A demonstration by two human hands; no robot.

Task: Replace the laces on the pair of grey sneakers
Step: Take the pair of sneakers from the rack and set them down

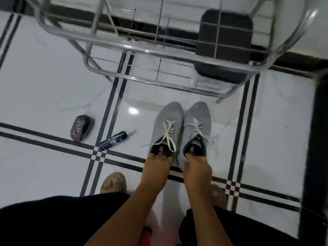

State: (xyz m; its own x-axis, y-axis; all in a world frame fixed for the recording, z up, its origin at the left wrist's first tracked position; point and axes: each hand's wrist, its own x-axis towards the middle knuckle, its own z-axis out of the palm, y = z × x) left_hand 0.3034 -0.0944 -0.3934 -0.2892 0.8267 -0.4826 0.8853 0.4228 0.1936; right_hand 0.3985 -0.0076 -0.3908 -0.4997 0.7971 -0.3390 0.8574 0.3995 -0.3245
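Two grey sneakers with white laces stand side by side on the white tiled floor, toes pointing away from me. My left hand (156, 166) grips the heel of the left sneaker (166, 125), fingertips hooked into its opening. The heel of the right sneaker (197, 121) is gripped the same way by my right hand (197, 167). Both pairs of laces are threaded and hang loose, with ends trailing onto the floor.
A metal wire rack (142, 48) stands just beyond the sneakers, with a black square object (224, 45) in it. A round black tin (80, 128) and a dark blue packet (113, 141) lie on the floor to the left. My sandalled foot (113, 181) is near.
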